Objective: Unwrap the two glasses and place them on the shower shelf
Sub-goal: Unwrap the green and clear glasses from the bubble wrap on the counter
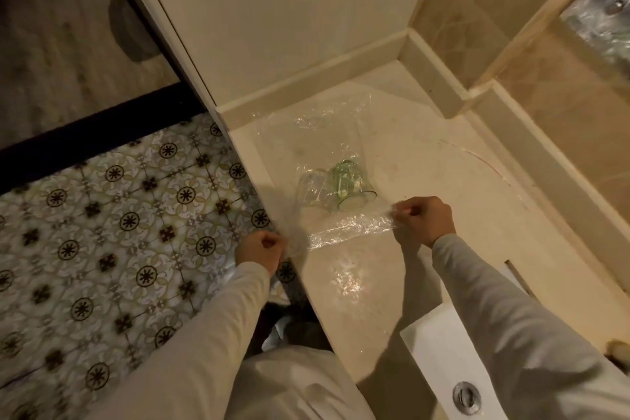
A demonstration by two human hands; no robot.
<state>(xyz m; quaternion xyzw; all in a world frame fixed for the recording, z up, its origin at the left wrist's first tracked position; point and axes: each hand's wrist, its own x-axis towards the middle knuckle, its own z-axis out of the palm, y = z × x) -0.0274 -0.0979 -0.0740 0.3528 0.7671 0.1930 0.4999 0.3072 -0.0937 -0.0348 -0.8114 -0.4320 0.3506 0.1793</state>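
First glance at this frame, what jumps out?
Two glasses lying on their sides at the middle of the beige counter: a green-tinted glass and a clear glass, side by side on a sheet of plastic wrap. The left hand and right hand pinch the wrap's near edge, stretched between them. At left, the patterned floor tiles stand out.

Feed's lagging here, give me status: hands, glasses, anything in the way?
Left hand and right hand each pinching the plastic wrap. Two glasses lying on the ledge, on the wrap. Nothing blocking.
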